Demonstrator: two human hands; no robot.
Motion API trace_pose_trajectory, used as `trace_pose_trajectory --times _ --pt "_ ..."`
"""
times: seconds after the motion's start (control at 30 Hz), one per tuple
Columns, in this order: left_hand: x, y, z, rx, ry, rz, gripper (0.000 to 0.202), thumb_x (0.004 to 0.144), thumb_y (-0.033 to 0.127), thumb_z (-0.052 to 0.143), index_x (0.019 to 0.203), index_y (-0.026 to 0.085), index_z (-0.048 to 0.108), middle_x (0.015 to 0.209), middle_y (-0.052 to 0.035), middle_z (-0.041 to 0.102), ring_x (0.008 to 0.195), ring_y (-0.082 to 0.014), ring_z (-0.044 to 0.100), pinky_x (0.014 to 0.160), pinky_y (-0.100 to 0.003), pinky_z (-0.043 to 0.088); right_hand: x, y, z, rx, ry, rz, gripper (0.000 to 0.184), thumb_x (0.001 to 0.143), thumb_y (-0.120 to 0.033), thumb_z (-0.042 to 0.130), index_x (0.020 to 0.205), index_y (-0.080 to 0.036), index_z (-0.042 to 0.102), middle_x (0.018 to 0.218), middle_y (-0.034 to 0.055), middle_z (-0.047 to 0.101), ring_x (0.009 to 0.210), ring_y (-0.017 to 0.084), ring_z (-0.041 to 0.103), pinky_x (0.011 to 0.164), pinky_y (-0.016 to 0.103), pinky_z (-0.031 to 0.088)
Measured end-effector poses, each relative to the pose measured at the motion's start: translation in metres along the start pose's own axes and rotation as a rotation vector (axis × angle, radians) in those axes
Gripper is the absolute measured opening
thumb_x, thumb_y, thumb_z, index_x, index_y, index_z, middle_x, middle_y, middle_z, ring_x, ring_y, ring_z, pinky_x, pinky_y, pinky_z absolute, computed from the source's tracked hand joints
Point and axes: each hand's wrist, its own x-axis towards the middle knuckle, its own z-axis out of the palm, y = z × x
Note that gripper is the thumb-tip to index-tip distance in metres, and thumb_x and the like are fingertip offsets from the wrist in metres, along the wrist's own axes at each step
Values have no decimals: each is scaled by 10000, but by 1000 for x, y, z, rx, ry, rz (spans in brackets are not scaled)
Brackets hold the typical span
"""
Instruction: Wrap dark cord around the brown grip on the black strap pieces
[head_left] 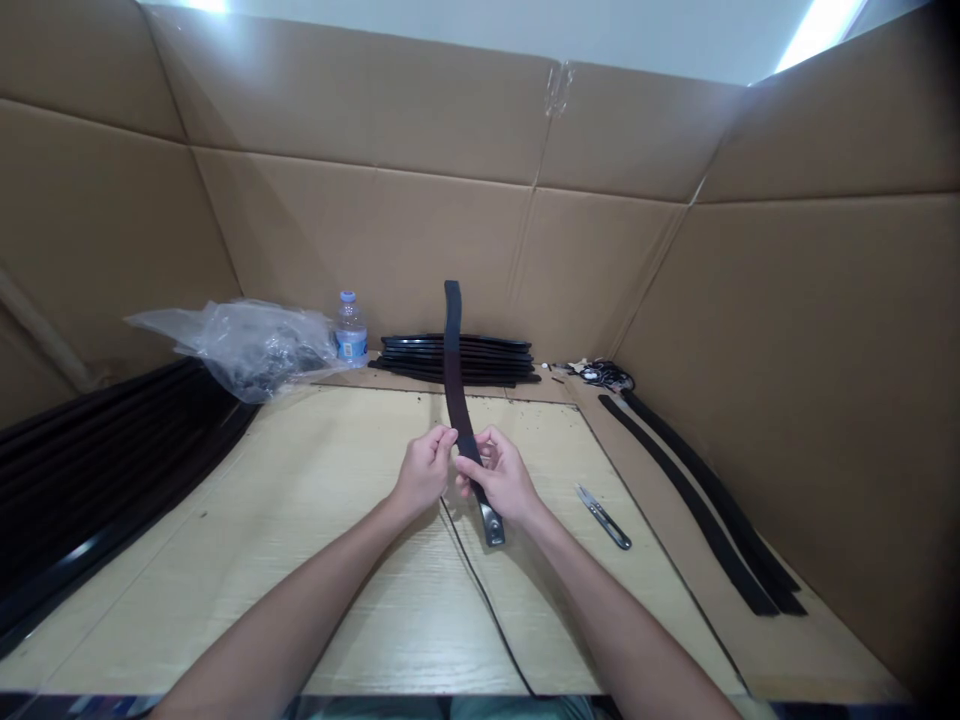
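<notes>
A long, curved black strip stands tilted up and away from me over the middle of the table. Its near end carries a shiny metal-like piece with a round spot. My right hand grips the strip's lower part, thumb across its face and fingers behind. At the strip's left edge, my left hand is closed in a pinch. A thin black cord comes out from under the left hand and runs down to the table's front edge; the fingers hide its upper end.
Thread snips lie right of my hands. Black strips lie at the right, with a small tangled pile behind. At the back are stacked black strips, a water bottle and a plastic bag. More dark strips fill the left. Cardboard walls surround the table.
</notes>
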Motion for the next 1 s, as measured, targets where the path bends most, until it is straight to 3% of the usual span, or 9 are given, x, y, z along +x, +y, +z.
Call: trace_pose_trajectory --times 0.17,0.4,0.57,0.83,1.0 --pt "-1 4 1 -205 -120 -76 347 874 443 488 658 173 478 551 30 501 469 -104 509 483 -214 381 2 1 -2 80 -8 68 301 802 -446 617 793 -222 416 620 -49 633 397 77 525 340 154 380" --pt "5 -6 -1 -426 -104 -220 387 810 507 570 719 131 595 482 67 313 401 -54 239 399 -200 169 4 4 -5 112 71 157 350 788 -515 607 736 -188 494 557 -32 606 375 69 466 331 162 337" --pt "6 -11 -4 -490 -126 -247 347 779 467 625 751 121 628 467 81 275 405 -51 212 417 -208 136 3 3 -8 97 93 157 343 799 -519 594 761 -184 531 563 -34 599 383 70 462 333 163 324" --pt "3 -2 -7 -314 -98 -165 276 774 406 639 697 142 624 454 57 419 398 -63 304 430 -217 202 5 3 -11 -88 124 61 365 794 -545 582 721 -203 477 569 -18 644 389 93 503 351 187 364" --pt "4 -4 -5 -242 -58 -149 273 741 386 684 663 142 590 525 17 556 451 -79 414 462 -213 272 4 1 -12 -83 49 53 323 821 -504 562 745 -208 458 638 -1 671 441 105 543 393 200 399"
